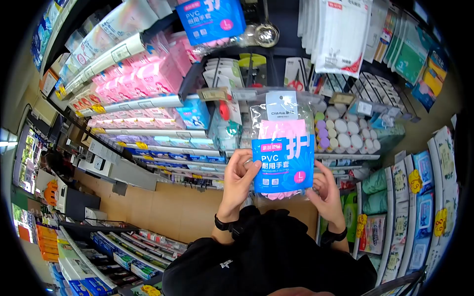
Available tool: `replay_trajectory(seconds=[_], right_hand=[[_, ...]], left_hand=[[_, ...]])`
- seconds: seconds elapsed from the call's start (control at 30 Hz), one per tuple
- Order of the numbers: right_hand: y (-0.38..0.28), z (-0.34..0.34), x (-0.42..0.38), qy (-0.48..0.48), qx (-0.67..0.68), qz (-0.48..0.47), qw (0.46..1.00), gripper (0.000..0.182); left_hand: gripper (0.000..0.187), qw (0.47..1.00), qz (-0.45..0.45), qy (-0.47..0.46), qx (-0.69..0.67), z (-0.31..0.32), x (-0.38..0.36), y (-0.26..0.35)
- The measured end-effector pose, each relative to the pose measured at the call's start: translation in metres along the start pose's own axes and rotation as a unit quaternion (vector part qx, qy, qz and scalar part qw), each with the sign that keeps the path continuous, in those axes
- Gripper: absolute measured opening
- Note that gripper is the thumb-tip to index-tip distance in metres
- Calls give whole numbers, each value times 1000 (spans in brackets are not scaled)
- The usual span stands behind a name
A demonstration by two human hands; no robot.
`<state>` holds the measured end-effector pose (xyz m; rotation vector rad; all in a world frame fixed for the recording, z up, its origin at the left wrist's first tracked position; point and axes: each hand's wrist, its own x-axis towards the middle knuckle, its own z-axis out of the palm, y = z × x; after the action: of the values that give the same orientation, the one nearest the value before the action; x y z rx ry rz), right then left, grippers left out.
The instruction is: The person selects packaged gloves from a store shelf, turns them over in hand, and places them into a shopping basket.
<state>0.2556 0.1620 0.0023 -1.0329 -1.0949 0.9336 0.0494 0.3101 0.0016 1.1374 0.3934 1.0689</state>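
Observation:
Between my hands is an upright clear packet of pink household gloves with a blue PVC label and a grey header card. My left hand pinches its left edge, thumb in front and fingers curled behind. At the lower right edge, my right hand grips the packet with thumb and bent fingers. A similar blue glove packet hangs from the rack above and to the left.
Pink packages fill the shelves at left. Scissors and white packs hang on hooks ahead. Stacked round containers stand behind my right hand. Another shelf runs along the right, above a tan floor.

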Motion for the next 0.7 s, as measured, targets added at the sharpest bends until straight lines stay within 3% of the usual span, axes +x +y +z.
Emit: replay_trajectory(seconds=[0.33,0.6,0.7], right_hand=[[3,-52,-64,25,-42,46,998,56],[5,-80,-96,60,-99,51,992,48],[8,-82,-101,75,-55,56,994,45]], left_hand=[[24,999,-29,39,3,53,-54,-46],[17,992,-66,66,90,70,-69,-74],[19,992,-68,65,86,73,-72,-80]])
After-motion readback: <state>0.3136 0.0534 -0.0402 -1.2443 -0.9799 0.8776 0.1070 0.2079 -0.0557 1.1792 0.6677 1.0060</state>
